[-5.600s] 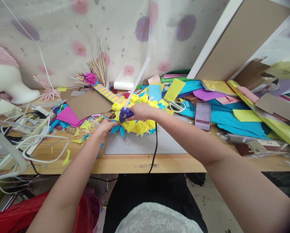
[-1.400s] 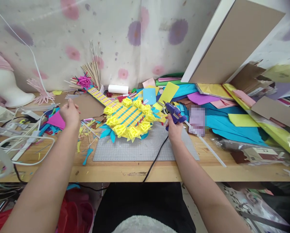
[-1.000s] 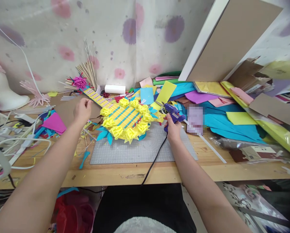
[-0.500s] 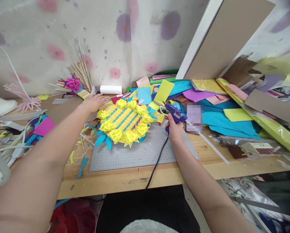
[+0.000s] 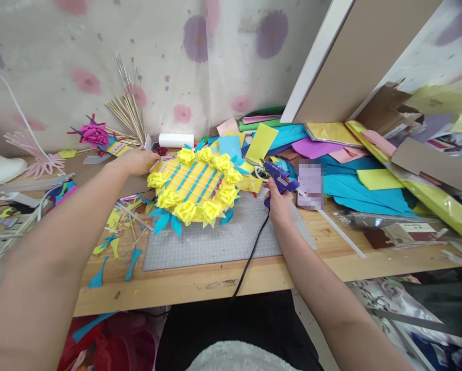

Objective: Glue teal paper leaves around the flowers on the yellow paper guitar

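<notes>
Where the wooden counter (image 5: 215,282) ends nearest the person, a black cord (image 5: 250,257) climbs over its edge and crosses the grey cutting mat (image 5: 223,239) to a purple glue gun (image 5: 276,175). The right hand (image 5: 279,205) has its grip closed round the gun's handle at the mat's far right corner, and a white glue stick (image 5: 333,229) trails from the gun toward the near right. Left of the gun, a yellow paper guitar (image 5: 194,188) with bows and blue strips lies on the mat's far left part. The left hand (image 5: 136,161) rests on its neck, fingers laid over it; whether that grip clasps the neck cannot be told. Beyond lie a white roll (image 5: 175,140), a bundle of sticks (image 5: 126,111) and, far right, coloured paper sheets (image 5: 350,175).
</notes>
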Action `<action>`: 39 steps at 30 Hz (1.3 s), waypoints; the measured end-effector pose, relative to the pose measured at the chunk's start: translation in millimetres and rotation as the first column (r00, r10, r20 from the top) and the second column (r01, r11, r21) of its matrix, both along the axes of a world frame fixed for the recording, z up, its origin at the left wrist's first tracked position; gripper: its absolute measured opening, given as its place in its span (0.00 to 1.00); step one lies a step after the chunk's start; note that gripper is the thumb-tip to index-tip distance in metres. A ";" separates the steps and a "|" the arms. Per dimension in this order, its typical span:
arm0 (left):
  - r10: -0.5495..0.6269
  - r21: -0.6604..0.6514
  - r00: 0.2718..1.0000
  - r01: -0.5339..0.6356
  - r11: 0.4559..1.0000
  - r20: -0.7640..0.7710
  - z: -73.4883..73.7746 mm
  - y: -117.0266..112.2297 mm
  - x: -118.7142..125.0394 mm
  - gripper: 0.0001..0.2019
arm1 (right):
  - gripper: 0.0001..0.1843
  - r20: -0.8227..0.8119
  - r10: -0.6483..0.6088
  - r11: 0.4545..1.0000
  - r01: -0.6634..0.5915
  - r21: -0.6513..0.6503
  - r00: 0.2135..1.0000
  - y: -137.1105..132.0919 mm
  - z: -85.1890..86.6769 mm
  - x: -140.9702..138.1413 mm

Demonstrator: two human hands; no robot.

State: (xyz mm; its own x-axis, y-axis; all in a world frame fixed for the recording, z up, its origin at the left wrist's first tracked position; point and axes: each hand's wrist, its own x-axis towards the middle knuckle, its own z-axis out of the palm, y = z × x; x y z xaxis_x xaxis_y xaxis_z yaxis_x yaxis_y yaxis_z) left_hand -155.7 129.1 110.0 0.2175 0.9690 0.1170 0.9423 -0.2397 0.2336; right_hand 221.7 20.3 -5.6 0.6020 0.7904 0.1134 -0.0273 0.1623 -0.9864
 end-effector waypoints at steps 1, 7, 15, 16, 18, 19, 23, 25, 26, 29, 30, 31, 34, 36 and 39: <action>-0.049 -0.040 0.989 0.044 0.998 -0.136 6.3 -3.2 -3.1 0.13 | 0.24 0.005 -0.005 1.000 0.005 0.002 1.000 0.2 0.1 0.3; -0.005 -0.010 0.908 0.001 1.000 -0.418 35.0 -18.5 -31.8 0.27 | 0.23 -0.028 -0.032 0.999 0.032 0.011 0.999 0.8 1.9 1.3; 0.295 0.087 0.871 -0.284 0.955 -0.392 66.4 -51.3 -67.0 0.25 | 0.23 -0.014 -0.012 1.000 0.012 -0.010 1.000 -2.1 2.1 0.0; 0.317 0.094 0.868 -0.305 0.948 -0.381 68.2 -56.6 -70.3 0.24 | 0.23 -0.008 -0.001 1.000 0.001 -0.012 1.000 -2.3 1.7 -0.4; 0.362 0.106 0.862 -0.348 0.932 -0.355 68.2 -66.9 -75.6 0.20 | 0.23 0.003 0.020 1.000 -0.020 -0.007 1.000 -2.2 0.1 -0.9; 0.379 0.110 0.860 -0.364 0.925 -0.342 66.2 -71.8 -77.2 0.17 | 0.23 0.010 0.028 1.000 -0.028 -0.001 1.000 -2.0 -1.0 -1.1; 0.419 0.114 0.859 -0.404 0.908 -0.294 48.5 -87.9 -74.2 0.14 | 0.23 0.027 0.043 0.999 -0.043 0.005 0.999 -0.8 -5.3 -1.6; 0.445 0.111 0.851 -0.432 0.895 -0.280 36.7 -93.4 -67.4 0.15 | 0.23 0.024 0.043 0.999 -0.043 -0.009 0.999 -0.9 -5.9 -2.1; 0.473 0.094 0.838 -0.466 0.880 -0.272 30.5 -95.4 -63.3 0.15 | 0.23 0.020 0.040 0.999 -0.039 -0.016 0.999 -1.1 -5.8 -2.4; 0.495 0.085 0.844 -0.488 0.868 -0.209 11.1 -97.6 -50.3 0.14 | 0.24 0.011 0.030 0.999 -0.030 -0.018 0.999 -1.8 -4.5 -3.7; 0.493 0.085 0.855 -0.486 0.870 -0.158 4.7 -96.9 -46.1 0.14 | 0.25 0.011 0.031 0.999 -0.031 -0.014 0.999 -1.9 -4.0 -4.1; 0.500 0.075 0.860 -0.495 0.866 -0.102 -1.3 -95.6 -41.8 0.15 | 0.25 0.010 0.031 0.999 -0.031 -0.010 0.999 -2.1 -3.4 -4.5; 0.455 0.052 0.890 -0.455 0.889 0.001 -14.8 -88.0 -27.0 0.16 | 0.24 -0.003 0.040 0.999 -0.040 -0.008 0.999 -2.8 -0.9 -6.1; 0.465 0.015 0.882 -0.465 0.885 -0.072 -18.9 -81.9 -14.5 0.14 | 0.24 -0.011 0.044 0.999 -0.044 -0.010 0.999 -3.8 1.2 -7.2; 0.445 0.003 0.852 -0.462 0.887 -0.276 -19.7 -74.3 6.9 0.09 | 0.24 -0.010 0.047 0.999 -0.047 -0.012 0.999 -5.4 3.6 -8.3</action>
State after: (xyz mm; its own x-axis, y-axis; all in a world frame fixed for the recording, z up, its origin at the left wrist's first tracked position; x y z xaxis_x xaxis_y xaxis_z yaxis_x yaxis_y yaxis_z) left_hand -148.8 54.9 90.3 -0.2333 0.9708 0.0559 0.9712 0.2355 -0.0361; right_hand 213.3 14.9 -2.0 0.5655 0.8189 0.0982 -0.0441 0.1489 -0.9879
